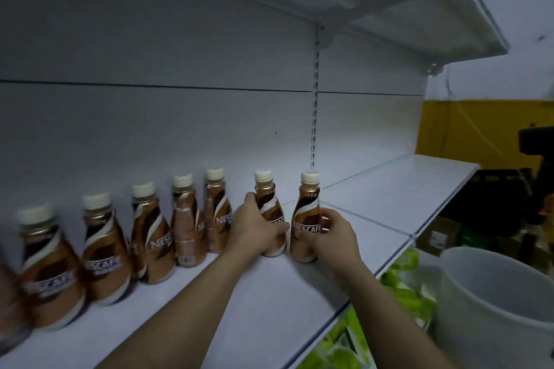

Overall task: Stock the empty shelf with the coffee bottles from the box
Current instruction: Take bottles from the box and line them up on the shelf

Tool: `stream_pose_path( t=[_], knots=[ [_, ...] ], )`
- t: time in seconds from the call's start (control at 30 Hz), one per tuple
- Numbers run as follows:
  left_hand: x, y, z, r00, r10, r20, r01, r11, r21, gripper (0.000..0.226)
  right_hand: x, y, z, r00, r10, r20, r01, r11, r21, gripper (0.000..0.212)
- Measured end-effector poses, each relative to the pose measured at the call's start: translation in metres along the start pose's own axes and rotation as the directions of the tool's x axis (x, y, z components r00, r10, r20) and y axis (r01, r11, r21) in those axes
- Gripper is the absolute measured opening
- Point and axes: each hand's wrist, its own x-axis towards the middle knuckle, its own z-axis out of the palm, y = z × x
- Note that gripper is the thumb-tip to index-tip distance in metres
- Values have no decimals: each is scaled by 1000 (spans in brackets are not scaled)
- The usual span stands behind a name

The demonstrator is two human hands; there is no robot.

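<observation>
A row of brown coffee bottles [153, 237] with cream caps stands on the white shelf [398, 195], running from the far left to the middle. My left hand [254, 226] grips the second bottle from the right [268, 207] around its body. My right hand [332, 232] holds the rightmost bottle [307, 213] upright, its base on the shelf. The two held bottles stand close side by side. The box is not in view.
The shelf's right part beyond the bottles is bare. Another white shelf [419, 6] hangs overhead. A white bucket [491, 305] sits low right, beside green packages [401, 281] on the shelf below. A yellow wall [467, 129] and dark items lie far right.
</observation>
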Motion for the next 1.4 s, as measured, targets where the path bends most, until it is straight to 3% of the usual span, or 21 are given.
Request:
stream_pose_path(
  t=[0.1,0.3,0.43,0.53,0.63,0.67,0.73,0.83,1.0,1.1,1.3,1.4],
  knots=[
    [17,0,0,998,0,-65,8,992,122,64,17,-1,10,998,-27,50,28,999,-23,43],
    [53,23,-15,994,78,-81,-68,990,126,83,41,2,27,989,-17,145,25,998,-52,44],
    [81,43,-34,987,122,103,-153,913,378,58,67,-2,43,978,-30,209,59,989,-133,43],
    [87,46,-42,976,190,108,-216,753,621,42,82,-6,60,976,-11,217,46,987,-156,43],
    [90,46,-42,953,286,98,-221,437,872,36,88,-2,80,985,-5,172,26,992,-121,50],
    [92,48,-42,947,300,113,-219,350,911,36,90,1,86,989,-23,144,38,994,-100,50],
    [95,51,-42,940,313,136,-225,271,936,37,91,7,92,994,-50,96,56,996,-68,47],
    [97,51,-44,932,329,152,-242,253,937,41,95,17,91,994,-37,104,43,998,-55,41],
    [96,44,-55,940,311,141,-245,330,912,38,93,24,92,976,-70,204,87,993,-76,34],
    [93,42,-59,932,340,125,-231,291,928,34,91,24,94,969,-80,236,106,989,-102,35],
    [86,39,-67,906,399,144,-256,245,935,48,82,24,88,921,-106,376,153,983,-98,59],
    [72,35,-79,873,454,180,-329,274,903,52,79,22,83,899,-82,430,144,983,-113,87]
  ],
)
